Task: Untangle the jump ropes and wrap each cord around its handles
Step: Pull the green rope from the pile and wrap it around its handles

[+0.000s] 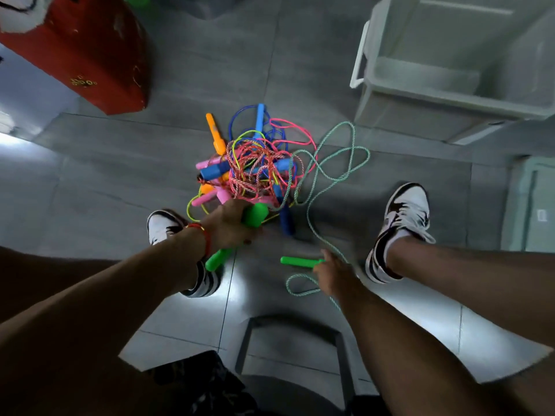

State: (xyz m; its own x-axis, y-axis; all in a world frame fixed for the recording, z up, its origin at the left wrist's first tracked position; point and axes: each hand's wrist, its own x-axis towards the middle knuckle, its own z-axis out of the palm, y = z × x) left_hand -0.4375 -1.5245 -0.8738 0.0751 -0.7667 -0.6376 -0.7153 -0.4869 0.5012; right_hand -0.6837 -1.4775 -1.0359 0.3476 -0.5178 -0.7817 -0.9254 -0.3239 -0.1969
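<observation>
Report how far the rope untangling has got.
Done: nothing wrapped yet. The green cord lies mostly pulled out of the tangle on the floor. In hand: the left hand grips one green handle; the right hand holds the other green handle. Left: freeing this cord, wrapping it, then the blue, pink and orange ropes.

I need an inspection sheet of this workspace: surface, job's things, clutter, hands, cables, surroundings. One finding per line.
Surface: grey tiled floor, glare patches near the feet.
Job's things: tangled pile of jump ropes with orange, pink and blue handles; teal cord partly pulled loose to the right.
Clutter: nothing seen.
Hands: left hand grips a green handle at the pile's edge; right hand holds the other green handle low over the floor.
Cables: nothing seen besides the rope cords.
Surroundings: red bag upper left, pale plastic bin upper right, stool below, sneakers on both sides.
</observation>
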